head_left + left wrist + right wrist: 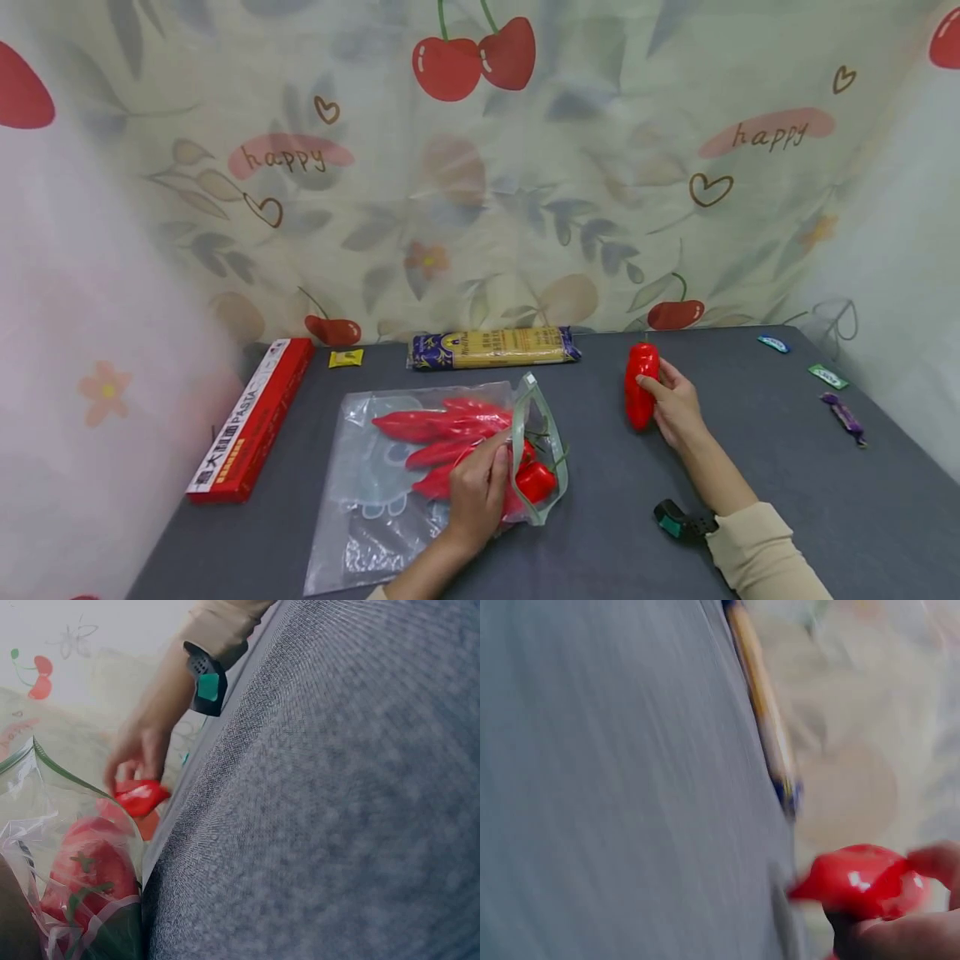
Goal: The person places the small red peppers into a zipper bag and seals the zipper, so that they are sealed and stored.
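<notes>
A clear zip bag (341, 517) with a pale green edge lies on the table, its mouth spread toward the right. Several long red peppers (420, 426) with green stems fill it. My left hand (478, 492) pinches the bag's near side by the mouth. To the right of the bag, my right hand (678, 407) grips another red pepper (641, 392), held upright between thumb and fingers. In the right wrist view this shiny pepper (862, 877) tapers to a point. The left wrist view catches the open bag (45, 776) with peppers (97, 870) inside; the left fingers are hidden there.
A yellow pasta pack (495, 348) lies along the back. At the left is a red pasta box (251, 425), near a small yellow packet (346, 358). Small wrapped sweets, one blue (773, 343), one green (828, 377), one purple (844, 419), lie at the right edge.
</notes>
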{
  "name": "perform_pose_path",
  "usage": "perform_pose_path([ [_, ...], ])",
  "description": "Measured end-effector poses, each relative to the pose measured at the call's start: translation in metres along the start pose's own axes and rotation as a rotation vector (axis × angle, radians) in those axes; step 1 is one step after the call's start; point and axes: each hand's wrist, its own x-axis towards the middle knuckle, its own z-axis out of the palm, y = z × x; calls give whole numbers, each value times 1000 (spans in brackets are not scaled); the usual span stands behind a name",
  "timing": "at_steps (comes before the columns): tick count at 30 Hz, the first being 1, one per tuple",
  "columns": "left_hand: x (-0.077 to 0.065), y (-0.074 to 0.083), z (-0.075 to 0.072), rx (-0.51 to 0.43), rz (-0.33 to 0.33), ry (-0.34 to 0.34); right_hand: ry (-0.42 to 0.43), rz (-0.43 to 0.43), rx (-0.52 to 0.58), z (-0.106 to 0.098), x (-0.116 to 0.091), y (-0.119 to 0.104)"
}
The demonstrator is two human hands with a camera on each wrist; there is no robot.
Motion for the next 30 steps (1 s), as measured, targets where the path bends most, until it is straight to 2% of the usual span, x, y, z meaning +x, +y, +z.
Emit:
perform_pose_path([
  [3,0,0,-1,-2,-3,2,-85,3,239,23,-13,-1],
  [5,0,0,-2,3,-6,2,-94,10,344,38,-22,-1],
  [8,1,0,-2,5,-9,0,-80,11,444,58,-32,1],
  [10,1,0,-2,8,-6,3,-72,-7,466,69,-38,5],
  [14,1,0,-2,10,-15,-3,-61,-49,407,84,-46,17],
  [19,1,1,-2,16,-23,-19,-29,-36,40,83,-48,28],
  [21,2,1,-1,16,-18,-18,-8,-49,-67,79,-48,29],
  [22,2,1,-1,14,-17,-18,8,-61,-84,78,-48,29],
  [24,3,1,-2,10,-19,-19,33,-102,-43,76,-49,28],
  [26,4,1,-2,11,-25,-25,40,-143,65,74,-52,28],
  [30,3,2,-3,15,-26,-35,28,-134,165,77,-56,29],
])
